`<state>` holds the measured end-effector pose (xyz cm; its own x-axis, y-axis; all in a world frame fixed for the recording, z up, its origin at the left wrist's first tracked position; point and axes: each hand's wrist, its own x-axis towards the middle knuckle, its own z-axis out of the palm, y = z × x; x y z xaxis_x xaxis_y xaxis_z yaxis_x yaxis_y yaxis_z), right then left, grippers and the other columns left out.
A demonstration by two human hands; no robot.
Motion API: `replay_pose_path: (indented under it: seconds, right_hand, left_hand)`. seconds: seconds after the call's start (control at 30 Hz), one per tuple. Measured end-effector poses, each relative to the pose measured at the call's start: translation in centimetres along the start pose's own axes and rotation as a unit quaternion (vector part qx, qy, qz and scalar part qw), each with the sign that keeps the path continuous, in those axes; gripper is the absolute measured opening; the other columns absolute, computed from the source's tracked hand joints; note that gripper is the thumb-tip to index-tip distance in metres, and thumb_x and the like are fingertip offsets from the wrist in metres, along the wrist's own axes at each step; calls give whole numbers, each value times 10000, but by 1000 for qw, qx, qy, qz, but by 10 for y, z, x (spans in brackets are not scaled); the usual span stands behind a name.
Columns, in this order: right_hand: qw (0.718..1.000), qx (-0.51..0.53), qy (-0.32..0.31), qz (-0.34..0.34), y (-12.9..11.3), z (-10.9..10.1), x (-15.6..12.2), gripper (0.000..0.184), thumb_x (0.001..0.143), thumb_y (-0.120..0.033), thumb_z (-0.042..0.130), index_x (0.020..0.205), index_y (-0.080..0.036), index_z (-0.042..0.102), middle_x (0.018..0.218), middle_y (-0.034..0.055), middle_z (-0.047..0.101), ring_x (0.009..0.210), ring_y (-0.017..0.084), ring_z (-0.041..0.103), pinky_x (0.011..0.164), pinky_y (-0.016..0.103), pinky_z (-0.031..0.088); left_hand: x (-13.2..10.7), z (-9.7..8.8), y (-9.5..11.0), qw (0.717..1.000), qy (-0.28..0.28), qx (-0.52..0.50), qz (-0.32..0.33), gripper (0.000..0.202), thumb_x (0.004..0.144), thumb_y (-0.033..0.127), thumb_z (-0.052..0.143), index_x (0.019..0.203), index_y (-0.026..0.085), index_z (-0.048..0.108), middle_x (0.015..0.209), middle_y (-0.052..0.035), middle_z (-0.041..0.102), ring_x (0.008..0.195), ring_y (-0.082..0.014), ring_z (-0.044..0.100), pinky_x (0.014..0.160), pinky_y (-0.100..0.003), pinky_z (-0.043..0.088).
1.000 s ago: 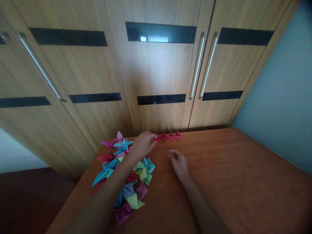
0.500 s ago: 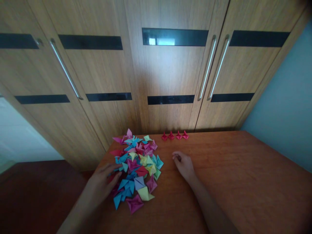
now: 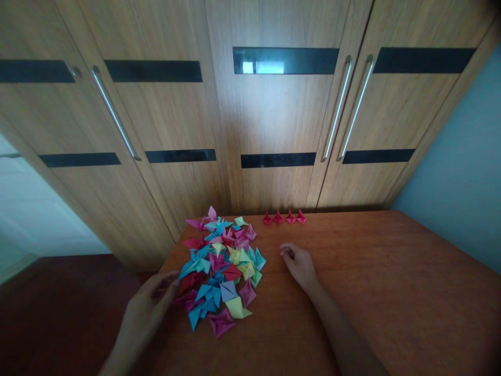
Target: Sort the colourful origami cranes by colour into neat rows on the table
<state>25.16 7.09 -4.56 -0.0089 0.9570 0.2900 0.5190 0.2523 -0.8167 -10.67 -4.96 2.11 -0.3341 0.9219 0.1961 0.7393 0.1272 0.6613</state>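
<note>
Folded papers [image 3: 228, 291] heaped just beside left hand [image 3: 151, 303].

Markings: none legible. No text, label, brand, number or sign can be read anywhere in this view.

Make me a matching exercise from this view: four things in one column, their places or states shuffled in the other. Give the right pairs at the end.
Things
1. Left hand
2. Right hand
3. Red folded papers set apart from the pile
4. Lavender folded paper

Places or states
A. Four in a row along the table's far edge, by the cupboard
B. Within the pile, just above a pale yellow piece in the picture
C. Beside the pile's left edge
D. Fingers loosely curled, to the pile's right

Pairs: 1-C, 2-D, 3-A, 4-B
</note>
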Motion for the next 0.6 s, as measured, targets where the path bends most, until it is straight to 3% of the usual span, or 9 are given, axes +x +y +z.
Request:
replay_pose_path:
  seconds: [0.13, 0.33, 0.6]
  right_hand:
    - [1000, -14, -5, 2, -1, 0, 0, 237, 754, -161, 481, 892, -231, 661, 815, -5, 694, 761, 164, 638, 739, 288, 474]
    - [1000, -18, -3, 9, 2, 1, -1, 228, 761, -180, 491, 898, -227, 666, 857, 6, 698, 796, 172, 641, 770, 296, 477]
    - [1000, -18, -7, -3, 2, 1, -1, 221, 771, -178, 490, 889, -227, 669, 847, 11, 700, 786, 173, 642, 749, 286, 472]
  left_hand:
    - [-1, 2, -5, 996, -53, 63, 24, 359, 741, 508, 552, 934, 241, 694, 990, -28, 729, 915, -257, 673, 816, -311, 529]
    - [1, 12, 6, 990, -102, 92, 42, 368, 788, 486, 479, 975, 249, 690, 1020, -22, 723, 943, -241, 667, 798, -299, 517]
    - [-2, 15, 17, 982, -127, 131, 48, 393, 816, 537, 481, 1018, 262, 675, 959, -23, 726, 874, -233, 676, 735, -272, 501]
